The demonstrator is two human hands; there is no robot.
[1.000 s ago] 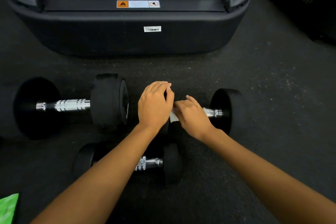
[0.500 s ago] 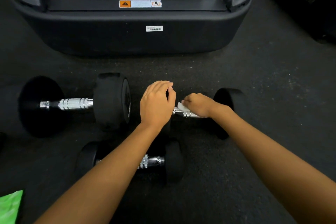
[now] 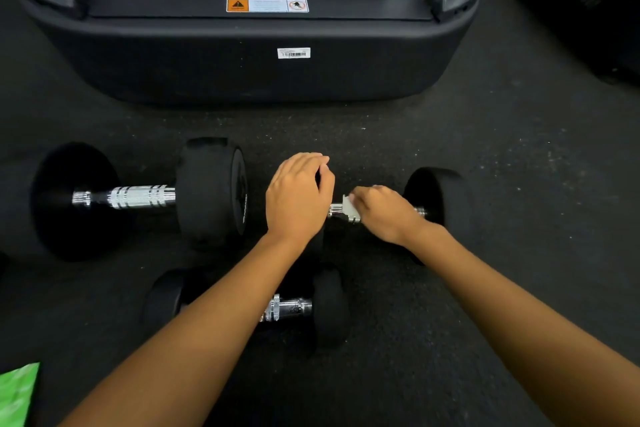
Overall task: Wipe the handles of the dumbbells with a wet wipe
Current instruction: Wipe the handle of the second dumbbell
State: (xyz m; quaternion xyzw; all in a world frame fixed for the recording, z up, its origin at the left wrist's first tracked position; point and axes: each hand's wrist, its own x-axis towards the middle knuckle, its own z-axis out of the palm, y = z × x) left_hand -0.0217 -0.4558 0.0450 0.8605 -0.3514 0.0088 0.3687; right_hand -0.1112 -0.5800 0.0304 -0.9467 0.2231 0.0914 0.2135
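Since half a second ago our right hand [image 3: 386, 215] has rolled back from the top of the bar toward us, so its knuckles now face up and a short bit of chrome shows again at the far right end. Our left hand [image 3: 298, 199] has stayed where it was.

We see the right hand's fingers curled down over the handle [image 3: 334, 211] of the right dumbbell [image 3: 440, 204], pinching the wet wipe [image 3: 348, 210] against the bar. A folded white edge of the wipe sticks out at the fingertips, just beside our left thumb. Our left hand lies over that dumbbell's left weight, fingers bent over its top edge and thumb down the inner face, gripping it; the weight itself is almost wholly hidden under the hand.

This dumbbell lies crosswise on the dark floor [image 3: 502, 184]. To its left lies a large dumbbell [image 3: 211, 194] with its ribbed chrome handle bare, and nearer to us a small dumbbell [image 3: 329, 305] partly under our left forearm. Beyond them stands the black end of a treadmill [image 3: 242, 62]. A green packet [image 3: 17, 392] shows at the lower left corner.
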